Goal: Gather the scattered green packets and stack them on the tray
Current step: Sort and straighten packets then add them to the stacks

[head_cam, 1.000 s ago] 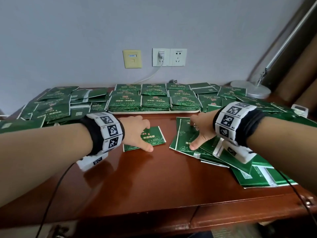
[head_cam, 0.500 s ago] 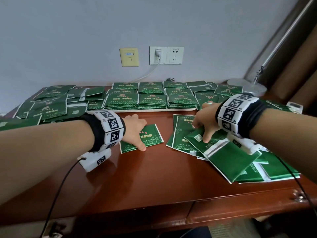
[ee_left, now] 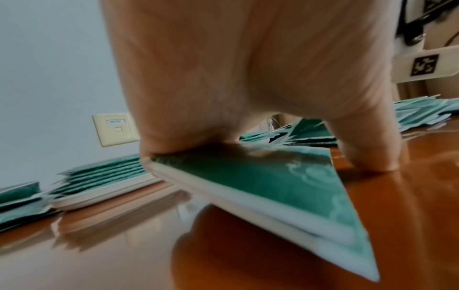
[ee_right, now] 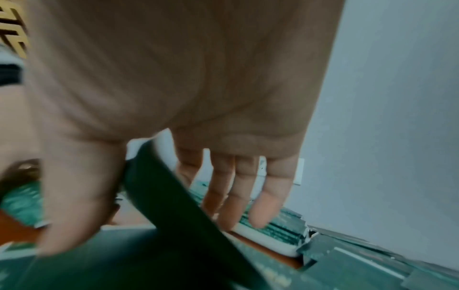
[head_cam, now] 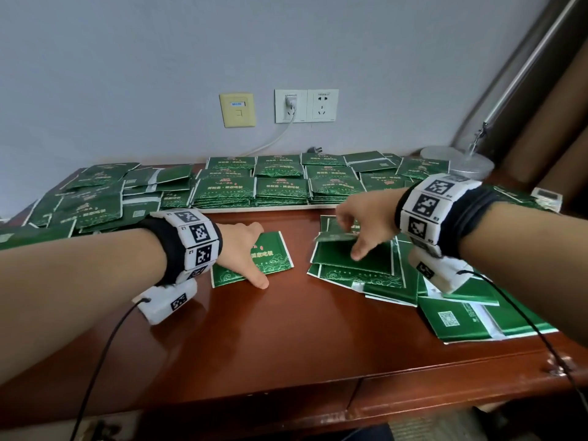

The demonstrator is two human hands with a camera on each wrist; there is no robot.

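Several stacks of green packets fill a white tray at the back of the desk. My left hand holds a thin stack of green packets on the desk: fingers on top, thumb at its near edge. In the left wrist view that stack is tilted under the palm. My right hand pinches one green packet between thumb and fingers, its edge raised above a loose pile. The right wrist view shows this packet slanting between thumb and fingers.
Loose green packets cover the back left and lie heaped at the right front. A lamp base and a small white device stand at the back right. Wall sockets with a plugged cable are behind the tray.
My right hand has moved from pressing on the right pile to pinching one packet and raising its edge. The left hand has stayed on its stack.
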